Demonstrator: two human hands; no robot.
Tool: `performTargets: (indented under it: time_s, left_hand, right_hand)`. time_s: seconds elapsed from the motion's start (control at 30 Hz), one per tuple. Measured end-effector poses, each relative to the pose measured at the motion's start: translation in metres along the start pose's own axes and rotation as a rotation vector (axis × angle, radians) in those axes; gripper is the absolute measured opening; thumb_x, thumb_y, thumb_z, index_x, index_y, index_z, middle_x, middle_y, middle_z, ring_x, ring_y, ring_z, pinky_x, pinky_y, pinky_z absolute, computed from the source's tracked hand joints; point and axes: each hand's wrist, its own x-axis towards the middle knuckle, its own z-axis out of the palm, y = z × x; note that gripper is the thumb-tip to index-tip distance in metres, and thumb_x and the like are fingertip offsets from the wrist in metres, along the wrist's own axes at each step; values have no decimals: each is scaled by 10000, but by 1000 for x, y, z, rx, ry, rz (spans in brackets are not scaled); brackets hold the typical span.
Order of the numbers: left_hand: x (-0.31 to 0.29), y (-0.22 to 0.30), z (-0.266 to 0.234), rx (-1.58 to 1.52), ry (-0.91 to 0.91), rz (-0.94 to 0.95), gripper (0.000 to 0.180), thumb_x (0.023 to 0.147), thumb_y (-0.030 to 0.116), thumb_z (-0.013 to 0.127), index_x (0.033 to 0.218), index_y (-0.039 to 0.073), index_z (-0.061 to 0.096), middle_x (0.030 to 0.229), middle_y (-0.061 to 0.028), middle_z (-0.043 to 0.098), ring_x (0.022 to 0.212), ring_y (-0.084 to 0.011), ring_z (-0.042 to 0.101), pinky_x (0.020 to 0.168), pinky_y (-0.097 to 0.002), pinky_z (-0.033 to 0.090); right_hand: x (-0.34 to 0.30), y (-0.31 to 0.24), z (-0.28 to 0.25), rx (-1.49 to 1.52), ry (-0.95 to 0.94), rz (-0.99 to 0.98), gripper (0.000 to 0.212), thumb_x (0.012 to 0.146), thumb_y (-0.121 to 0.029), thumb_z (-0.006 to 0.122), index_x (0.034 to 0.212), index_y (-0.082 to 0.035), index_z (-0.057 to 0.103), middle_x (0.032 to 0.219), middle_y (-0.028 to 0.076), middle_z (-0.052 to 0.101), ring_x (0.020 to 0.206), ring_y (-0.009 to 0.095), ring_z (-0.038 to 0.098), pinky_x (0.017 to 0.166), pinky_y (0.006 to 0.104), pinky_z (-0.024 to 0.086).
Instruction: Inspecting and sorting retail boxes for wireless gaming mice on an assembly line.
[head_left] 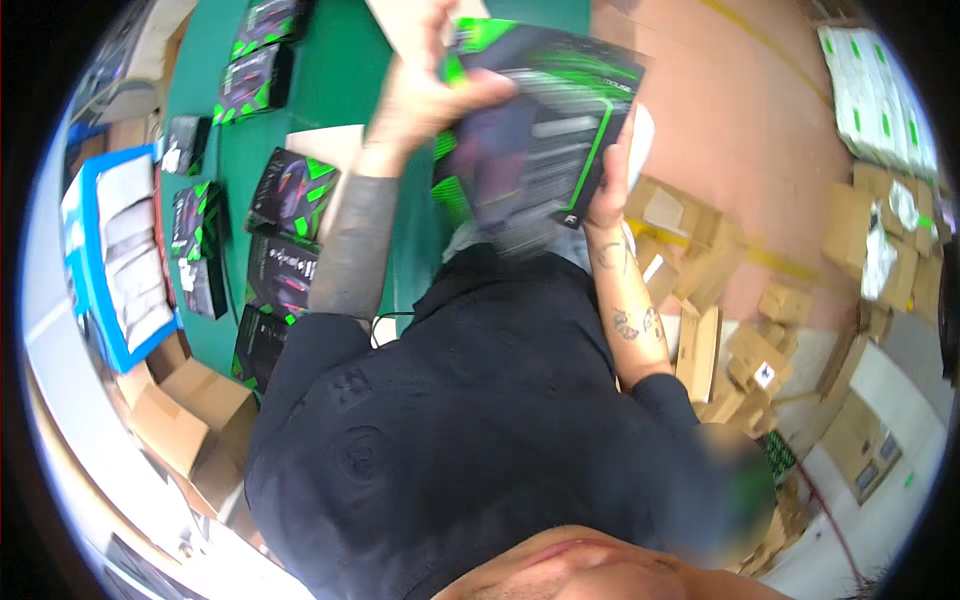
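Observation:
A flat black-and-green product box [545, 150], blurred by motion, is held up tilted in front of my body. My left hand [422, 105] grips its left side, with the thumb lying over the printed face; the other fingers are partly hidden behind. At the lower right edge, my right hand [610, 185] holds the box too, its fingers mostly out of sight. Left of my left forearm, matching boxes stand on the green table [350, 70], among them one box [292, 192] close to the arm and another box [282, 272] just nearer to me.
More boxes [250, 82] line the table's far left. A blue-rimmed carton [90, 260] with pale packs and an open brown carton [195, 420] stand beyond its left edge. Several cardboard boxes [765, 360] crowd the floor at right, with white-wrapped packs [875, 95] farther off.

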Motion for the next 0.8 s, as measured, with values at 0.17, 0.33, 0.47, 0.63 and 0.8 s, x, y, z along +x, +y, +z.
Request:
performTargets:
  time_s: [0.17, 0.33, 0.47, 0.63, 0.8]
  left_hand:
    - [-30, -51, -30, -48, -44, -728, 902, 648, 373, 752, 1348, 59, 277, 1260, -134, 441, 1155, -233, 409, 992, -314, 278]
    - [-31, -98, -145, -472, 136, -819, 678, 776, 331, 659, 1325, 93, 341, 1145, -68, 543, 1006, -133, 519, 863, -275, 403]
    - [-85, -199, -248, 920, -26, -934, 718, 695, 482, 664, 1241, 67, 451, 1214, -148, 501, 1122, -266, 478, 934, -347, 372]
    - [-112, -271, -315, 838, 660, -1202, 877, 618, 630, 621, 1084, -106, 518, 1213, -233, 468, 1121, -288, 471, 912, -388, 380]
    - [-127, -282, -329, 1048, 179, -570, 910, 670, 512, 655, 1357, 88, 236, 1326, -177, 361, 1147, -267, 439, 936, -358, 366]
  right_hand:
    - [0, 32, -15, -283, -30, 549, 537, 915, -365, 374, 1360, -90, 255, 1260, 111, 403, 1039, 189, 484, 854, 317, 434]
    - [-14, 61, -22, -601, -330, 465, 481, 799, -216, 628, 1218, -51, 462, 1090, 102, 545, 861, 133, 552, 707, 256, 454]
    - [-15, 67, -22, -581, -328, 452, 398, 799, -205, 625, 1143, -36, 520, 1037, 104, 585, 834, 124, 579, 682, 247, 462]
    - [-12, 56, -25, -262, -227, 629, 375, 841, -163, 574, 1174, -21, 476, 1086, 126, 542, 890, 160, 573, 740, 272, 485]
    - [2, 50, -23, -220, -214, 727, 337, 879, -154, 508, 1188, -29, 462, 1092, 104, 526, 913, 150, 551, 762, 283, 484]
